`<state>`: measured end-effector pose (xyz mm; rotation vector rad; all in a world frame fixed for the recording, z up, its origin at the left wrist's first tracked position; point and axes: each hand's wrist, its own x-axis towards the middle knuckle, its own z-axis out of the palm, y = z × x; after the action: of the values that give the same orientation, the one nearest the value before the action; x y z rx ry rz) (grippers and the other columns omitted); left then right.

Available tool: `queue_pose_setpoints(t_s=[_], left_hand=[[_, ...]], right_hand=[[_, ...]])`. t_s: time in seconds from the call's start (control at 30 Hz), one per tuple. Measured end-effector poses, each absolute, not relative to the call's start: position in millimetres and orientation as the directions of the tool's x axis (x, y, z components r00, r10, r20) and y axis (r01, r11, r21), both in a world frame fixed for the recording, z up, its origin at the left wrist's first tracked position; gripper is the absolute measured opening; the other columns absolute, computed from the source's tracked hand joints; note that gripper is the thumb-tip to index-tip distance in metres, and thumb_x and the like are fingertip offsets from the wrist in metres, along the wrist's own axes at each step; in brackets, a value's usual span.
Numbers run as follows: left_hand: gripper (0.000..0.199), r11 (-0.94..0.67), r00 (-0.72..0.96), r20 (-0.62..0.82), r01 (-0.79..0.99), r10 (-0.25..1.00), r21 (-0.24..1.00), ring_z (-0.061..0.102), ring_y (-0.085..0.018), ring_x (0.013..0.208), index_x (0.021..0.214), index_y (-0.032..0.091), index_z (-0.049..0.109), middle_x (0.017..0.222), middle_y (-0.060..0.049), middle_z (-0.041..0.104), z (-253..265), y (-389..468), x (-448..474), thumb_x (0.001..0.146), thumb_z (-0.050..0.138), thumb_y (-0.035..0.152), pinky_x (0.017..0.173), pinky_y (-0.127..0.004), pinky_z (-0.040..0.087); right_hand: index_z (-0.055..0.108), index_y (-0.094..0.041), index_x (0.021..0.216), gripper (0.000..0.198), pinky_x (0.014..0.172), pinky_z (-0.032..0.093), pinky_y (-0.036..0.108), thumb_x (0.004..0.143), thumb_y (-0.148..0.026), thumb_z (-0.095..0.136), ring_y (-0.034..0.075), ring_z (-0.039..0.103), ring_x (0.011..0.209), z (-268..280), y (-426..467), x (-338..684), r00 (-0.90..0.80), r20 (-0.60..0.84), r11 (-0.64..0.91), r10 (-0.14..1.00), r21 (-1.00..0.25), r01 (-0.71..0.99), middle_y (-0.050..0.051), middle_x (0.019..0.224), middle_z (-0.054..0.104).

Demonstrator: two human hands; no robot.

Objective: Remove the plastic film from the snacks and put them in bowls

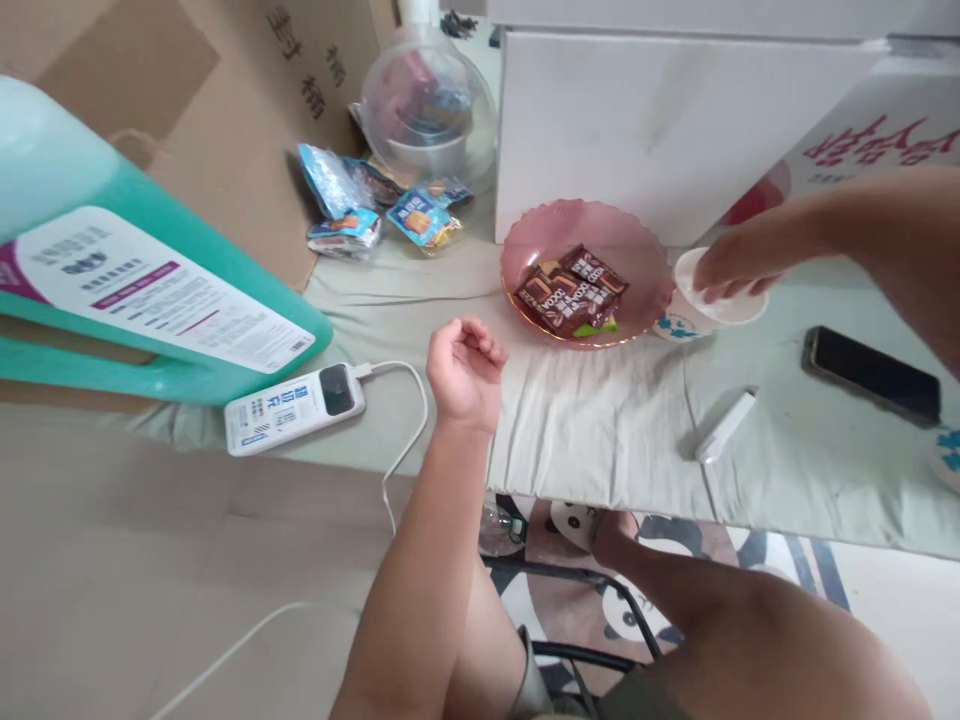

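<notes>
My left hand (466, 370) rests palm up near the table's front edge, fingers loosely curled and nothing in the palm. Ahead of it to the right is a pink scalloped bowl (536, 235) with several brown cocoa snack packets (592, 285) in it. My right hand (739, 262) dips over the rim of a white paper cup (684, 318) with blue flowers, just right of the bowl. Its bent fingers are together inside the mouth; what they pinch, if anything, is hidden.
At left stand a green liquid jug (187, 270) and a white power bank (292, 408) with a cable. Behind lie blue snack packets (424, 215) by a clear lidded tub (431, 110). A phone (874, 375) and a small white stick-like object (726, 425) lie at right. A white box (600, 130) stands behind.
</notes>
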<state>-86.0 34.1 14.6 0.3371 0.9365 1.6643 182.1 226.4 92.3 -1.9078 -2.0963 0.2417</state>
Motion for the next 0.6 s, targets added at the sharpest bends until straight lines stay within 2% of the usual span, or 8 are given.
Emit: queue_pose_setpoints(t_s=[0.1, 0.13, 0.17, 0.23, 0.3, 0.37, 0.47, 0.6], left_hand=[[0.036, -0.014, -0.308, -0.339, -0.758, 0.889, 0.652, 0.036, -0.009, 0.049, 0.065, 0.022, 0.039, 0.059, 0.005, 0.031, 14.4, 35.2, -103.8, 0.088, 0.049, 0.048, 0.052, -0.025, 0.036], [0.037, -0.011, -0.298, -0.347, -0.772, 0.889, 0.635, 0.035, -0.009, 0.049, 0.065, 0.022, 0.037, 0.059, 0.005, 0.03, 14.2, 35.7, -106.9, 0.088, 0.049, 0.049, 0.052, -0.024, 0.036], [0.038, -0.006, -0.287, -0.354, -0.785, 0.89, 0.62, 0.034, -0.009, 0.048, 0.065, 0.022, 0.036, 0.059, 0.005, 0.029, 14.2, 36.3, -108.6, 0.088, 0.049, 0.049, 0.052, -0.024, 0.035], [0.037, 0.013, -0.263, -0.392, -0.817, 0.881, 0.577, 0.033, -0.008, 0.048, 0.065, 0.022, 0.036, 0.059, 0.006, 0.028, 14.8, 36.6, -108.5, 0.089, 0.048, 0.048, 0.052, -0.024, 0.035], [0.035, 0.039, -0.231, -0.455, -0.86, 0.86, 0.51, 0.032, -0.009, 0.049, 0.066, 0.022, 0.036, 0.06, 0.005, 0.028, 16.3, 35.6, -106.2, 0.091, 0.045, 0.044, 0.052, -0.024, 0.033], [0.032, 0.054, -0.196, -0.506, -0.898, 0.84, 0.436, 0.031, -0.009, 0.049, 0.066, 0.021, 0.036, 0.061, 0.004, 0.028, 17.7, 33.9, -104.5, 0.093, 0.04, 0.038, 0.052, -0.025, 0.031], [0.03, 0.061, -0.171, -0.512, -0.912, 0.842, 0.406, 0.03, -0.009, 0.05, 0.067, 0.021, 0.035, 0.062, 0.004, 0.027, 18.9, 32.6, -106.4, 0.094, 0.036, 0.034, 0.053, -0.025, 0.03], [0.033, 0.067, -0.198, -0.484, -0.877, 0.852, 0.477, 0.031, -0.01, 0.051, 0.068, 0.022, 0.032, 0.063, 0.004, 0.027, 18.5, 33.8, -114.5, 0.093, 0.04, 0.041, 0.054, -0.026, 0.031]], right_hand=[[0.068, -0.016, 0.059, 0.029, 0.08, 0.039, 0.043, 0.086, -0.023, 0.077, 0.019, 0.066, 0.09, 124.1, 213.3, 114.1, -0.161, -0.021, 0.155, 0.987, -0.165, 0.974, 0.006, 0.09, 0.076], [0.076, -0.019, 0.081, 0.01, 0.084, 0.041, 0.045, 0.089, -0.024, 0.074, 0.023, 0.066, 0.098, 128.0, 203.6, 81.9, -0.307, -0.016, 0.303, 0.952, -0.11, 0.947, 0.007, 0.097, 0.075], [0.077, -0.021, 0.106, 0.017, 0.088, 0.043, 0.047, 0.09, -0.024, 0.073, 0.026, 0.065, 0.103, 127.7, 193.3, 47.5, -0.437, -0.013, 0.433, 0.899, -0.121, 0.893, 0.009, 0.103, 0.075], [0.062, -0.029, 0.141, 0.057, 0.098, 0.045, 0.053, 0.086, -0.021, 0.075, 0.036, 0.063, 0.117, 114.9, 178.4, -20.9, -0.549, -0.088, 0.533, 0.831, -0.152, 0.832, 0.013, 0.125, 0.069], [0.063, -0.026, 0.14, 0.074, 0.107, 0.038, 0.063, 0.07, -0.012, 0.085, 0.047, 0.053, 0.132, 87.9, 180.8, -77.4, -0.555, -0.147, 0.542, 0.819, -0.123, 0.831, 0.016, 0.136, 0.062], [0.065, -0.021, 0.135, 0.068, 0.109, 0.034, 0.068, 0.07, -0.018, 0.087, 0.05, 0.047, 0.138, 51.5, 201.7, -114.6, -0.554, -0.19, 0.534, 0.811, -0.147, 0.833, 0.017, 0.135, 0.059], [0.069, -0.021, 0.128, 0.061, 0.108, 0.033, 0.07, 0.072, -0.034, 0.088, 0.049, 0.047, 0.136, -2.6, 242.5, -135.4, -0.629, -0.039, 0.595, 0.776, -0.284, 0.752, 0.016, 0.123, 0.06], [0.069, -0.024, 0.127, 0.06, 0.106, 0.04, 0.061, 0.072, -0.037, 0.087, 0.041, 0.053, 0.125, -22.7, 249.6, -126.9, -0.688, 0.06, 0.675, 0.723, -0.273, 0.685, 0.013, 0.119, 0.057]])
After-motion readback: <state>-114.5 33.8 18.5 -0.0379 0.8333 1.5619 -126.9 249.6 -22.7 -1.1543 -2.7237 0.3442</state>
